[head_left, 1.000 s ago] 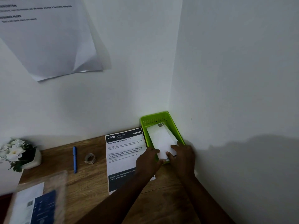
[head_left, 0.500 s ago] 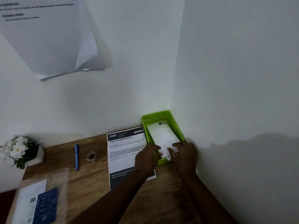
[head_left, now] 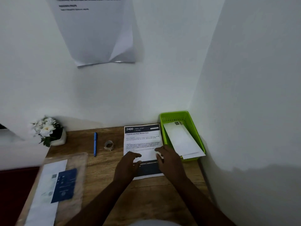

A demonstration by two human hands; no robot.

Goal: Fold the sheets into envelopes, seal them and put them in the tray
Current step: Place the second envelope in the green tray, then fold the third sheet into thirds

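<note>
Both hands hover low over the printed sheet (head_left: 142,144) at the middle of the wooden counter (head_left: 104,176). We see the left hand (head_left: 128,163) with its fingers loosely curled, the tips just above or on the white part of the sheet; we cannot tell whether they touch it, and it holds nothing. The right hand (head_left: 169,159) sits at the sheet's right edge with its fingers bent inward toward the left hand, and it grips nothing that we can see. The two hands are near each other but apart, with a strip of white paper showing between them.

The sheet lies flat, with a dark header reading "2400" at its far end and a dark band at its near end, partly under our hands. Just to its right, in the corner where the two white walls meet, stands the green plastic tray (head_left: 164,118). Inside it lie folded white envelopes (head_left: 180,139), stacked and slightly fanned, their near ends reaching over the tray's front rim.

Left of the sheet we see a small roll of clear tape (head_left: 108,145), and further left a blue pen (head_left: 95,143) lying lengthwise. At the far left stands a white pot of white flowers (head_left: 48,131). Near the front left lies a clear plastic sleeve (head_left: 71,193) with a white page and a blue card inside. On the wall above hangs a paper notice (head_left: 97,33), its lower right corner curling.
</note>
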